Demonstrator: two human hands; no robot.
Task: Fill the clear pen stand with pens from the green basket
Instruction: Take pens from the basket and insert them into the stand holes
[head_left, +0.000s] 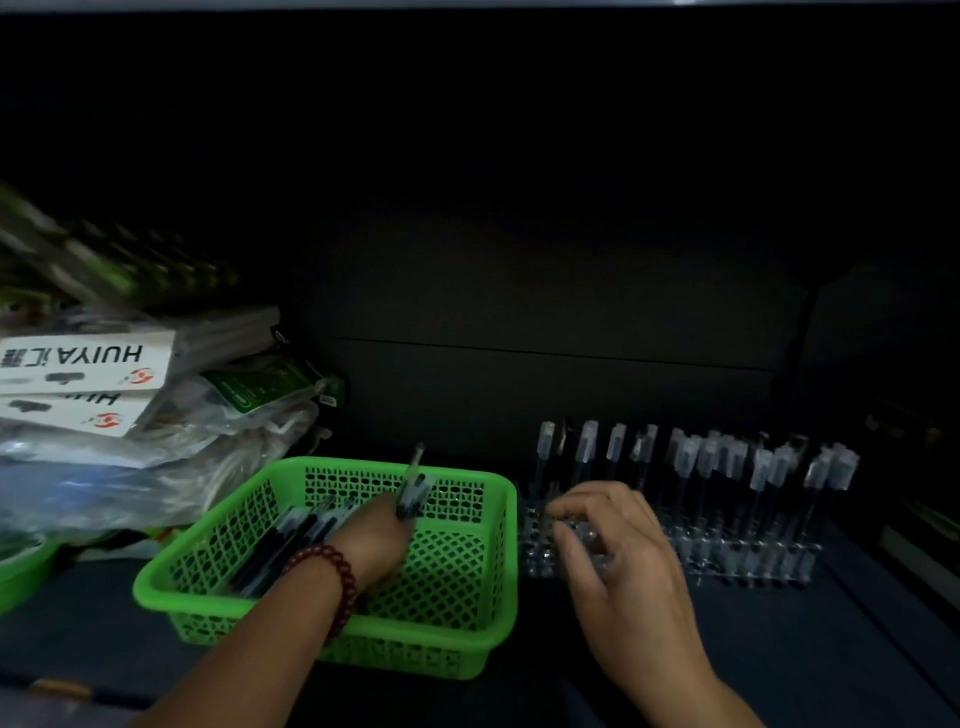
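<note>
The clear pen stand (727, 558) sits just right of the green basket (156, 587). Many standing pens (691, 457) already fill it, and the end nearest the basket looks less full. Loose pens (291, 540) still lie in the basket, so there is more to do. The left hand (374, 535) grips a pen bunch (413, 493) inside the basket. The right hand (618, 540) curls over the stand's near end, but it is too blurry to tell if it holds anything.
</note>
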